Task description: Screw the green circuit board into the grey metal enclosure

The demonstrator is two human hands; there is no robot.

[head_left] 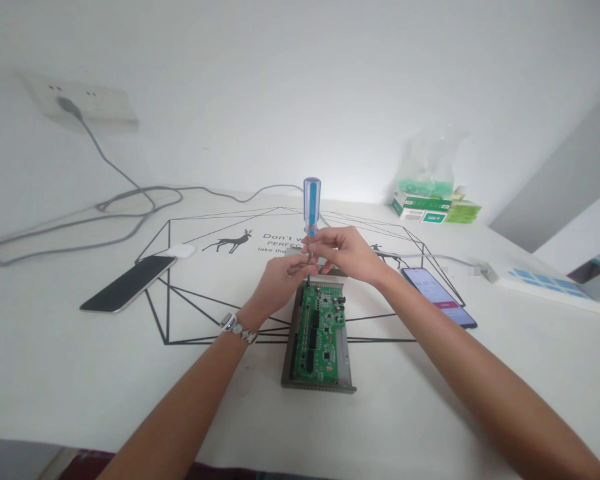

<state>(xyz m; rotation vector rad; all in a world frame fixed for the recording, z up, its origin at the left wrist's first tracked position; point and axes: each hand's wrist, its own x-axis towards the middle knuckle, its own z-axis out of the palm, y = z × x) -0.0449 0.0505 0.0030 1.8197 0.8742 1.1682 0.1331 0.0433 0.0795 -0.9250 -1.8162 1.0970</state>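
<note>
A screwdriver (pixel 312 203) with a clear and blue handle stands upright over the far left corner of a green circuit board (pixel 325 333). The board lies in a grey casing (pixel 347 360) with slotted ends on the table. My right hand (pixel 347 252) is closed, its fingers pinching the screwdriver's shaft just below the handle. Lower down, my left hand (pixel 283 277) is closed too, fingertips at the shaft near the board's far edge. Both hands partly cover the shaft, and its tip is hard to make out.
A phone (pixel 440 297) lies right of my right forearm. On the left are a dark flat slab (pixel 130 283), a white mouse-like object (pixel 181 251) and a looped grey cable (pixel 105 208). Green boxes (pixel 423 203) stand at the back right, near a white box (pixel 545 283).
</note>
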